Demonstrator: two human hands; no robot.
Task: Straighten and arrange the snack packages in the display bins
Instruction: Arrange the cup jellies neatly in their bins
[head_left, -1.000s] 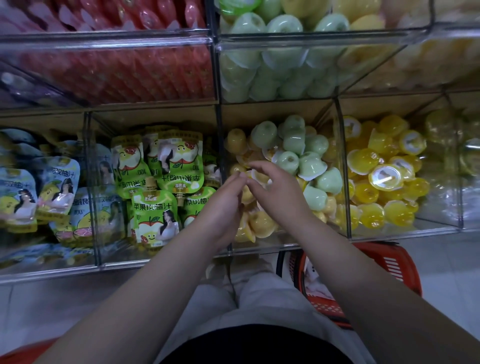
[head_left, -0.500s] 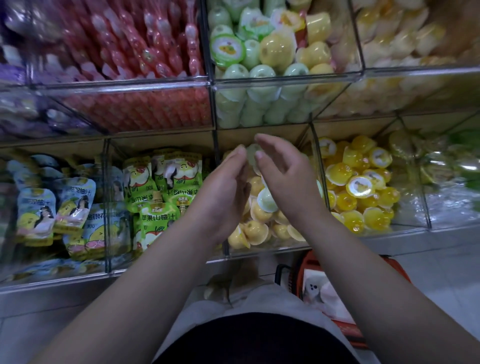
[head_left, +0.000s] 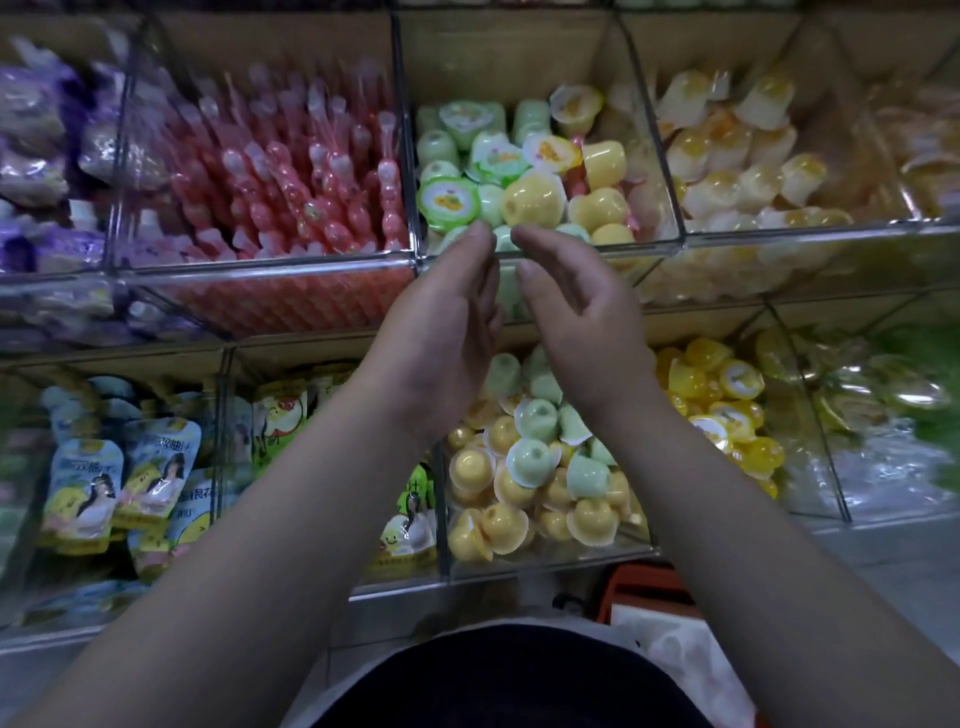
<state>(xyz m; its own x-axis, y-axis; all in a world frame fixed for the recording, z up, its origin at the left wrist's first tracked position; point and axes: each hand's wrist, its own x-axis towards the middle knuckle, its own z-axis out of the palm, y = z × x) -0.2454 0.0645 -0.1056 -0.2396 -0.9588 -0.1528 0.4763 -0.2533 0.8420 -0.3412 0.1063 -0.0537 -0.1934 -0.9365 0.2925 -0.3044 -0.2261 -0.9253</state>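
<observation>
- Just beyond the fingertips (head_left: 480, 235), in the head view, sits a clear hard-plastic upper bin (head_left: 649, 245). It is heaped with glossy, dome-shaped jelly cups (head_left: 532, 200) in pale green and yellow, some showing flat printed lids.
- Left hand (head_left: 441, 338) and right hand (head_left: 576, 332) stand palm to palm, slightly apart, fingers nearly straight and relaxed. They seem to hold nothing, though the gap between them is dim.
- Both sets of fingertips reach the bin's front rim, near the cups; contact is unclear.
- Below the wrists, a second clear bin (head_left: 545, 564) holds more jelly cups.
</observation>
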